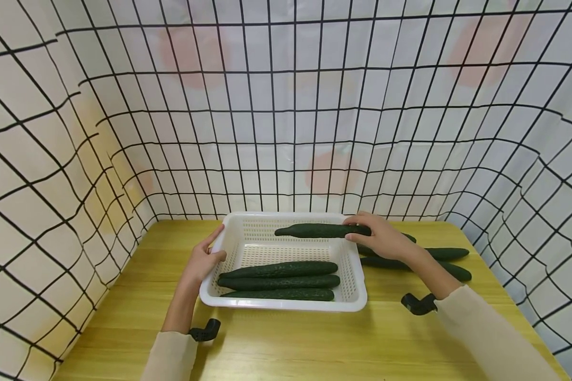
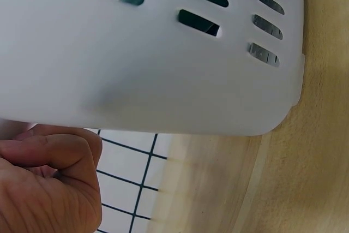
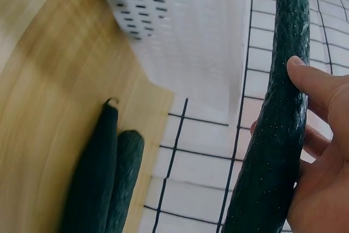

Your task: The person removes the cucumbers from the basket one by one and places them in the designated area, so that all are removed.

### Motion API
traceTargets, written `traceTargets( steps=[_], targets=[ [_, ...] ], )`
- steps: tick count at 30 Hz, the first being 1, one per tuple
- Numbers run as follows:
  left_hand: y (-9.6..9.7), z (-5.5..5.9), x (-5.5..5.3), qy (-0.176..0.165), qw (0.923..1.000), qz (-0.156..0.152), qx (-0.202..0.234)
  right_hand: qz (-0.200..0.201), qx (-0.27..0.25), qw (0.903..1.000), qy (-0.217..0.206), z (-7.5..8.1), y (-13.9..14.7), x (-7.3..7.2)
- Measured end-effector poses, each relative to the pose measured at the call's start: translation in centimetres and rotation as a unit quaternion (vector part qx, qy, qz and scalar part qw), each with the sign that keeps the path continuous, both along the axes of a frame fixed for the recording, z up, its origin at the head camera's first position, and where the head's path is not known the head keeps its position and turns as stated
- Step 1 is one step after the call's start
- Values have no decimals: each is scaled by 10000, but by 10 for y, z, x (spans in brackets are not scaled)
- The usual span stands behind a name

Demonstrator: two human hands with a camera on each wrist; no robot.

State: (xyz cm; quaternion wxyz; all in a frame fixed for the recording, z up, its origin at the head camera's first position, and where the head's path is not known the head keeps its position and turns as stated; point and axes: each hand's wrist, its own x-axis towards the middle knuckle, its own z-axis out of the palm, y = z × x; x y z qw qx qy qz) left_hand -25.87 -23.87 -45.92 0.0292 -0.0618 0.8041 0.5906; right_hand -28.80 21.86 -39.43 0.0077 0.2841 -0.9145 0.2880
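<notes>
My left hand (image 1: 201,264) grips the left rim of a white plastic basket (image 1: 286,304), its thumb lying over the edge. The left wrist view shows curled fingers (image 2: 71,151) at the rim of the slotted basket wall. A dark green cucumber (image 1: 312,230) is held in my right hand (image 1: 381,238), above the back right part of the basket. In the right wrist view the thumb presses along this bumpy cucumber (image 3: 272,135), with fingers behind it. Three cucumbers (image 1: 286,282) lie side by side along the basket's front.
Several more cucumbers (image 1: 448,254) lie on the wooden table (image 1: 286,344) to the right of the basket, partly hidden by my right arm. A black wire grid (image 1: 294,143) with white sheeting behind it stands along the back and both sides.
</notes>
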Motion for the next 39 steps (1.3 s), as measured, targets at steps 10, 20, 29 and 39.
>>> traceTargets(
  steps=[10,20,29,39],
  targets=[
    [1,-1,-2,56,10000,-14,44,-245,-72,9997,13,-5,33,9],
    [0,0,-2,95,9999,-4,71,-539,-31,9985,81,-10,70,20],
    [1,3,2,53,9999,11,117,-784,19,9969,73,-18,100,31],
    [1,6,2,-18,9998,-39,214,-1012,40,9947,184,-28,138,43]
  ],
)
